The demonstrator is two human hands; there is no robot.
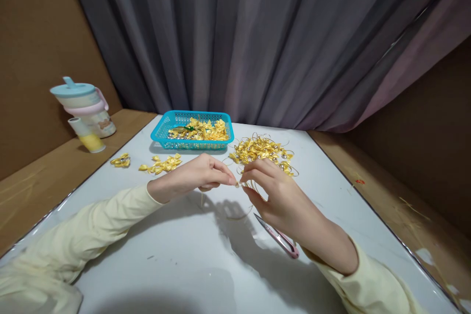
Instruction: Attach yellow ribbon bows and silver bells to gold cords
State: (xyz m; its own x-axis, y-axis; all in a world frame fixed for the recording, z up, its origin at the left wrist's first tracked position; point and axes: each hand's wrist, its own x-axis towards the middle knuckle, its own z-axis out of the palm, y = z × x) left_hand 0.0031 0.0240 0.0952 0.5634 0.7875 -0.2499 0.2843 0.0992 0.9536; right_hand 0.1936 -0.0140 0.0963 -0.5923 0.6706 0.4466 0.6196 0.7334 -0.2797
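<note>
My left hand (204, 172) is closed in a pinch, thumb and forefinger meeting at a tiny pale-yellow piece that is too small to make out. Fingertip to fingertip with it, my right hand (277, 194) curls around a thin gold cord (253, 187), which shows as fine strands beneath its fingers. A short strand also hangs below my left hand. Just behind my right hand lies a heap of yellow ribbon bows (259, 149) with gold cords and small silvery bits. Pink-handled snips (277, 236) lie on the table below my right hand.
A blue plastic basket (156, 136) with more yellow bows stands at the back of the white table (176, 265). Small groups of yellow bows (162, 164) lie at left. A lidded cup (86, 103) and a yellow-white tube (87, 136) stand beyond the left edge; a grey curtain (235, 34) hangs behind.
</note>
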